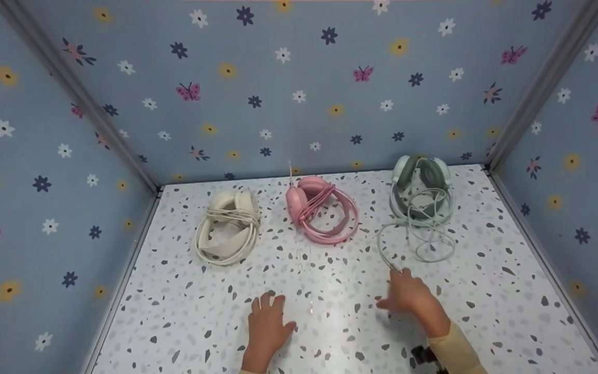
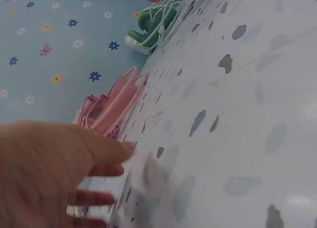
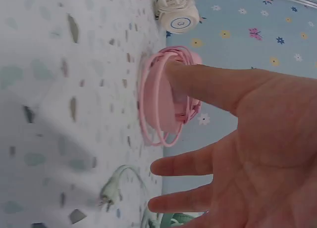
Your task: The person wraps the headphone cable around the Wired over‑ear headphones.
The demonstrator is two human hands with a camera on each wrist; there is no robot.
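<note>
Three pairs of headphones lie in a row along the back of the speckled table: white headphones point(image 1: 225, 228) at left, pink headphones point(image 1: 325, 210) in the middle and green headphones point(image 1: 421, 189) at right. Cords wrap the white and pink pairs; the green cable point(image 1: 434, 254) spreads loosely toward the front. My right hand point(image 1: 410, 296) is just in front of that cable, fingers straight and spread. In the right wrist view the cable's plug point(image 3: 111, 191) lies on the table, apart from the fingertips. Spread and holding nothing, my left hand point(image 1: 268, 324) hovers low over the front middle.
The speckled white table point(image 1: 325, 291) is boxed in by blue walls point(image 1: 299, 78) printed with flowers and butterflies, at the back, left and right. Grey metal strips point(image 1: 543, 83) run along the wall corners. A dark wrist device point(image 1: 423, 355) sits beside my right sleeve.
</note>
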